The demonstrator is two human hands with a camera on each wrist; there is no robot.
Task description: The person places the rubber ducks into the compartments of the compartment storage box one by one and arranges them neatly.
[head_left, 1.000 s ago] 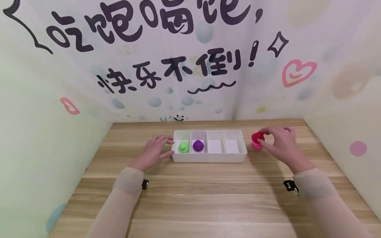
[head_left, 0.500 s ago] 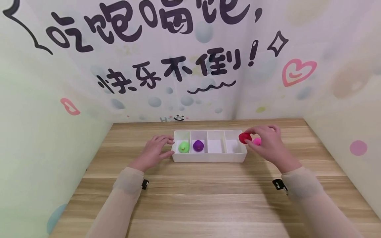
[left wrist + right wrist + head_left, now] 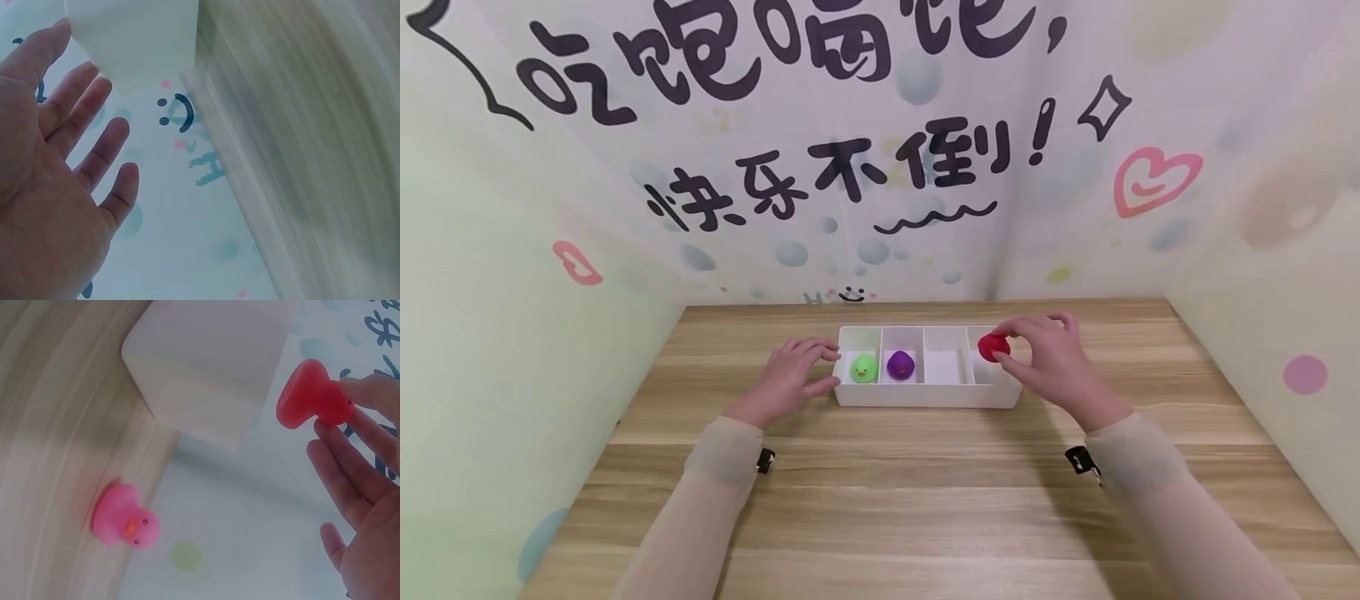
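Observation:
In the head view, my right hand (image 3: 1051, 360) pinches a red rubber duck (image 3: 992, 347) by its head, over the rightmost compartment of a white divided box (image 3: 928, 397). The right wrist view shows the duck (image 3: 307, 394) clear above the box, its flat base facing away from the fingers. My left hand (image 3: 787, 379) is at the box's left end, thumb and fingertips right at its wall, fingers relaxed. A green rubber duck (image 3: 863, 368) sits in the leftmost compartment, and a purple rubber duck (image 3: 900, 365) in the one beside it. The third compartment holds nothing.
A pink rubber duck (image 3: 122, 515) stands on the table right of the box; my right hand hides it in the head view. The wooden table (image 3: 880, 500) meets a printed back wall (image 3: 760, 267) close behind the box.
My right hand has carried the red duck leftward, from over the pink duck to above the rightmost compartment. My left hand has stayed at the box's left end.

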